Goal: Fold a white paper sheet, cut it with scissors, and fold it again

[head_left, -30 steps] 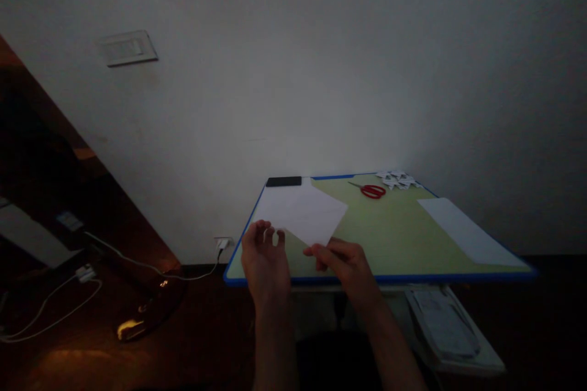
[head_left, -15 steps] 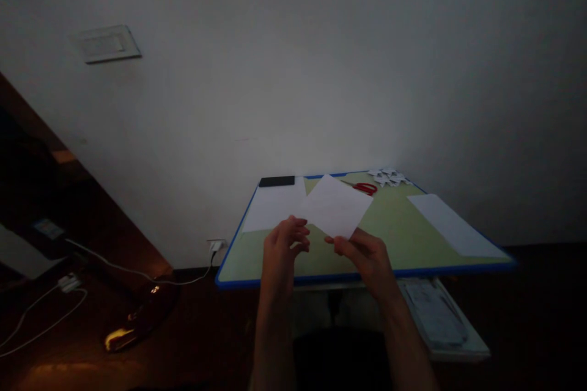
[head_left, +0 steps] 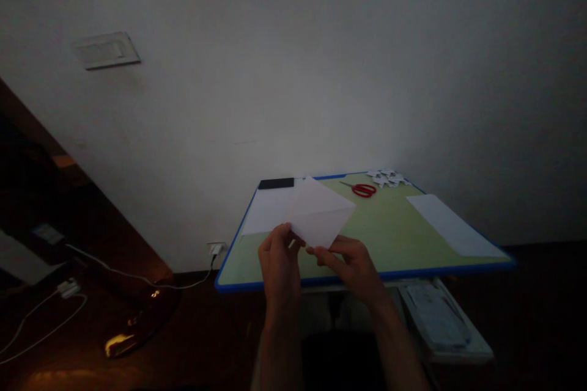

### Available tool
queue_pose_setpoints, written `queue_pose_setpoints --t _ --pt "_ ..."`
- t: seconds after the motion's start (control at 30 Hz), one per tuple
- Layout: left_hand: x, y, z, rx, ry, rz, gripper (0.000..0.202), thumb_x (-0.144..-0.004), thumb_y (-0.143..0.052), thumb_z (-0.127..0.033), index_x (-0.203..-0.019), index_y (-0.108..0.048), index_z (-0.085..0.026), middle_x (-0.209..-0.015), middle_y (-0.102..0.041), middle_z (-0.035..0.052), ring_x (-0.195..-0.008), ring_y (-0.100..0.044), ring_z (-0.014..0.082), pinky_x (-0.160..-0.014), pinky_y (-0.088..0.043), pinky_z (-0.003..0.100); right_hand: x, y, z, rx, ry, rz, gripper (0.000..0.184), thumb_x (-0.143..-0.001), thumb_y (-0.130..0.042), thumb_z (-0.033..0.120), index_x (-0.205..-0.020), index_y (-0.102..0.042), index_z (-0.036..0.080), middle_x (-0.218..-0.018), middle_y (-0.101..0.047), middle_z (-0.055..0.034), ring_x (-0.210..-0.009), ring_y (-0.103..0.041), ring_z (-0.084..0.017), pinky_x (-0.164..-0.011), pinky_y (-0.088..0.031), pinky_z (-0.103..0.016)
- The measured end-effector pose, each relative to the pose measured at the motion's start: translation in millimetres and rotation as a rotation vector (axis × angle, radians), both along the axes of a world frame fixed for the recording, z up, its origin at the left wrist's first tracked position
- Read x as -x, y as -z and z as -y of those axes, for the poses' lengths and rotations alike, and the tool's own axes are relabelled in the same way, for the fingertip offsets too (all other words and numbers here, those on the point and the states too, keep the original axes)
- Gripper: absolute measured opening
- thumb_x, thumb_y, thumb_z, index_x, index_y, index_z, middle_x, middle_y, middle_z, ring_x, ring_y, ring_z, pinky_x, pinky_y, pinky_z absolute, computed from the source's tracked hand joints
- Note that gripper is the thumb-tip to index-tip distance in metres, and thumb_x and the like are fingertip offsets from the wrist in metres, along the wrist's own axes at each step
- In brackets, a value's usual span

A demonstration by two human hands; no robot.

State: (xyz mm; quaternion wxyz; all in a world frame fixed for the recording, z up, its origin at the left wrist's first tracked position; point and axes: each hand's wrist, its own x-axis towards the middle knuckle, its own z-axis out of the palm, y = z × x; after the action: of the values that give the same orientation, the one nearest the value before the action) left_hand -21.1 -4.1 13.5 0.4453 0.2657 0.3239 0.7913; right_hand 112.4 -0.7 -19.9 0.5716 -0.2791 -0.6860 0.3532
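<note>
A square sheet of white paper, turned corner-up with a faint crease across it, is held above the table's near half. Its lower corner is pinched by my right hand, thumb in front. At the sheet's left corner, my left hand has its fingers curled in against the paper and closed on that edge. Behind the sheet, a larger white sheet lies on the table's left side, partly covered from view. Red-handled scissors rest farther back, beyond the held paper.
Folded white paper pieces are clustered at the table's back right corner. A white paper strip lies along the right side. A black flat object sits back left. The blue-edged table meets the wall; a shelf juts out below.
The square paper has shifted left and slightly down, uncovering the scissors. My left hand, apart from the paper before, has closed on its left corner. My right hand has moved left.
</note>
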Motion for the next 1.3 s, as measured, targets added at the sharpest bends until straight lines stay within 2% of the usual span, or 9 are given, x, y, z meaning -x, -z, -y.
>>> queue_pose_setpoints --t 0.23,0.43,0.63,0.73,0.83,0.97,1.07,1.17,1.3 --pt "-1 -5.9 2 0.052 -0.113 0.123 0.02 -0.062 -0.08 -0.032 -0.067 -0.067 -0.016 -0.076 -0.074 0.0052 -0.07 -0.069 0.0181 -0.061 -0.049 0.026 11 1.8 1 -0.036 -0.051 0.016 0.032 -0.098 -0.071 0.04 -0.074 -0.084 0.023 -0.078 -0.078 -0.0037 -0.074 -0.072 -0.019 -0.068 -0.052 -0.028" --pt "3 -0.8 -4 0.066 -0.177 0.187 0.021 -0.06 -0.081 -0.03 -0.069 -0.068 -0.016 -0.075 -0.074 0.0042 -0.07 -0.068 0.0177 -0.06 -0.047 0.027 17 2.1 2 -0.049 -0.102 0.022 0.028 -0.098 -0.071 0.033 -0.076 -0.084 0.023 -0.079 -0.079 -0.0028 -0.075 -0.073 -0.018 -0.071 -0.051 -0.028" --pt "27 5.5 -9 0.005 -0.251 0.149 0.017 -0.067 -0.08 -0.029 -0.076 -0.074 -0.016 -0.084 -0.077 0.0043 -0.082 -0.072 0.0186 -0.072 -0.052 0.028 13 0.0 3 -0.018 -0.175 -0.004 0.022 -0.096 -0.074 0.033 -0.08 -0.086 0.023 -0.082 -0.081 -0.0025 -0.078 -0.074 -0.018 -0.071 -0.052 -0.027" --pt "44 5.6 -8 0.037 -0.315 0.092 0.016 -0.068 -0.081 -0.029 -0.077 -0.076 -0.016 -0.081 -0.076 0.0041 -0.08 -0.07 0.0159 -0.071 -0.05 0.025 5 0.9 1 -0.007 -0.157 -0.021 0.019 -0.095 -0.074 0.032 -0.083 -0.087 0.024 -0.083 -0.082 -0.0021 -0.078 -0.075 -0.019 -0.071 -0.052 -0.027" --pt "51 4.8 -7 0.05 -0.206 -0.014 0.029 -0.069 -0.085 -0.04 -0.082 -0.078 -0.015 -0.084 -0.076 0.0048 -0.068 -0.065 0.0123 -0.066 -0.05 0.025 -4 1.7 -2 -0.018 -0.066 -0.052 0.018 -0.094 -0.072 0.03 -0.084 -0.086 0.026 -0.09 -0.083 -0.002 -0.085 -0.075 -0.02 -0.077 -0.052 -0.028" --pt "45 7.2 -6 0.124 0.119 -0.184 0.056 -0.07 -0.087 -0.063 -0.089 -0.079 -0.011 -0.089 -0.075 0.008 -0.062 -0.063 0.0126 -0.059 -0.05 0.027 -15 0.7 -3 -0.053 0.005 -0.082 0.019 -0.094 -0.069 0.03 -0.081 -0.082 0.024 -0.093 -0.081 -0.0019 -0.087 -0.072 -0.02 -0.077 -0.05 -0.029" --pt "39 11.9 -7 0.096 0.274 -0.268 0.048 -0.07 -0.092 -0.057 -0.081 -0.078 -0.012 -0.079 -0.07 0.0045 -0.063 -0.062 0.0128 -0.059 -0.049 0.026 -20 -0.1 -3 -0.094 0.0 -0.072 0.021 -0.093 -0.069 0.031 -0.076 -0.078 0.023 -0.085 -0.077 -0.0016 -0.081 -0.068 -0.019 -0.074 -0.048 -0.029" --pt "38 16.2 -10 0.028 0.251 -0.317 0.035 -0.068 -0.096 -0.043 -0.076 -0.078 -0.015 -0.071 -0.067 0.0005 -0.064 -0.058 0.0102 -0.061 -0.048 0.021 -20 0.4 -6 -0.009 0.058 -0.142 0.023 -0.09 -0.073 0.034 -0.07 -0.075 0.022 -0.076 -0.071 -0.0011 -0.076 -0.065 -0.019 -0.072 -0.047 -0.03" --pt "34 17.3 -13 0.004 0.186 -0.451 0.03 -0.071 -0.094 -0.042 -0.077 -0.079 -0.016 -0.065 -0.068 0.0004 -0.063 -0.059 0.0107 -0.062 -0.047 0.021 -11 1.0 -13 0.163 0.225 -0.354 0.03 -0.089 -0.075 0.041 -0.067 -0.069 0.022 -0.064 -0.063 0.0017 -0.065 -0.061 -0.017 -0.066 -0.047 -0.03"
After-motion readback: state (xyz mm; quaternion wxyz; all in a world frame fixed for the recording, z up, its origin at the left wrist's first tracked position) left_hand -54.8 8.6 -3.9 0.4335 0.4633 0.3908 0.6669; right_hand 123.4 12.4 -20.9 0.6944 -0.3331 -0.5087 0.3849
